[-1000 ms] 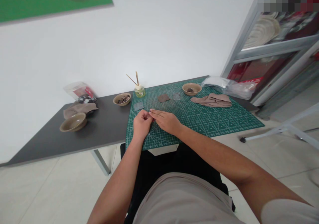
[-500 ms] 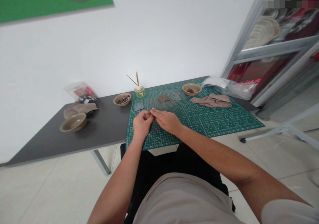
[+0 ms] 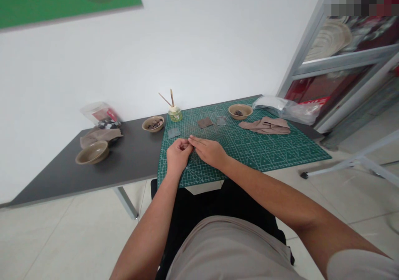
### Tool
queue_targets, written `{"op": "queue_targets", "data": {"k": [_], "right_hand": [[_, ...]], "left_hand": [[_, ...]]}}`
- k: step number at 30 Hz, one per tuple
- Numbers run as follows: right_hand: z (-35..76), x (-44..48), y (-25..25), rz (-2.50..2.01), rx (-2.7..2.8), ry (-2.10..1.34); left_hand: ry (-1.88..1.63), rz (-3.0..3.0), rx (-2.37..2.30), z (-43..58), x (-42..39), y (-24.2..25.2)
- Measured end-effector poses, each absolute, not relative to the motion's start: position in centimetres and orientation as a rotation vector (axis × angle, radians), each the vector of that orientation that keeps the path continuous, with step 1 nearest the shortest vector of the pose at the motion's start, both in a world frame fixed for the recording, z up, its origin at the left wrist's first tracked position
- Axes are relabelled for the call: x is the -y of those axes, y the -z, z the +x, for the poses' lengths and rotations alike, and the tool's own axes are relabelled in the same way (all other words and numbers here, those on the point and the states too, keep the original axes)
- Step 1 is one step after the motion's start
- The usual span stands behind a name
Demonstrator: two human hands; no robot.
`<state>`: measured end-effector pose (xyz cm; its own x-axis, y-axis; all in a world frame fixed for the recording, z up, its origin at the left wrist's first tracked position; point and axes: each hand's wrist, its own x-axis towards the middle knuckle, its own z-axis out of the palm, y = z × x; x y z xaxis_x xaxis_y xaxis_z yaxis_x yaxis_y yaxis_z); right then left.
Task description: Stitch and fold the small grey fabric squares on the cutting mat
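Observation:
Over the near left part of the green cutting mat [image 3: 249, 147], my two hands meet at the fingertips. My left hand [image 3: 180, 153] is curled closed, its thumb against the fingers; whatever it may hold is too small or hidden to make out. My right hand [image 3: 210, 150] has its fingers pressed together, their tips touching my left thumb and fingers. Just beyond the hands lie a grey-blue square piece [image 3: 174, 133], a brown square piece [image 3: 205, 123] and a clear square piece [image 3: 221, 120].
A diffuser bottle with sticks [image 3: 175, 114] stands at the mat's back left. Bowls with small dark pieces flank it, one left [image 3: 153, 124], one right [image 3: 240, 111]. A brown cloth [image 3: 266, 126] and plastic bag [image 3: 286, 109] lie right. Far left are another bowl [image 3: 92, 153], cloth [image 3: 101, 136] and clear container [image 3: 101, 114].

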<state>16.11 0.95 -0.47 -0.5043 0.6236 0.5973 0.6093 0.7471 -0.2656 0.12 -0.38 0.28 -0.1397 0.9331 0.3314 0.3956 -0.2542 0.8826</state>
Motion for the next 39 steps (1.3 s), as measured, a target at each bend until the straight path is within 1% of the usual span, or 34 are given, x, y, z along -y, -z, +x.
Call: {"op": "queue_targets", "data": {"k": [3, 9, 17, 24, 29, 31, 36, 39], "right_hand": [[16.1, -0.9, 0.5, -0.900, 2.252, -0.021], [16.2, -1.0, 0.5, -0.983, 2.190, -0.081], [16.2, -0.8, 0.3, -0.882, 2.262, -0.048], [16.4, -1.0, 0.4, -0.960, 2.191, -0.146], [16.4, -0.9, 0.4, -0.844, 2.251, -0.101], [16.4, -0.9, 0.3, -0.834, 2.257, -0.094], [16.4, -1.1, 0.5, -0.958, 2.188, -0.127], [16.4, -1.1, 0.6, -0.951, 2.180, -0.122]], "left_hand": [[-1.395, 1.641, -1.523, 0.1, 0.4, -0.3], [-1.490, 1.496, -1.356, 0.0, -0.1, 0.6], [-1.399, 1.646, -1.446, 0.0, 0.2, -0.1], [-1.444, 1.495, -1.243, 0.1, 0.0, 0.2], [-1.374, 1.671, -1.466, 0.0, 0.3, -0.5], [-1.375, 1.684, -1.489, 0.0, 0.4, -0.5], [-1.445, 1.544, -1.292, 0.1, 0.0, 0.3], [-1.444, 1.543, -1.291, 0.0, -0.1, 0.5]]}}
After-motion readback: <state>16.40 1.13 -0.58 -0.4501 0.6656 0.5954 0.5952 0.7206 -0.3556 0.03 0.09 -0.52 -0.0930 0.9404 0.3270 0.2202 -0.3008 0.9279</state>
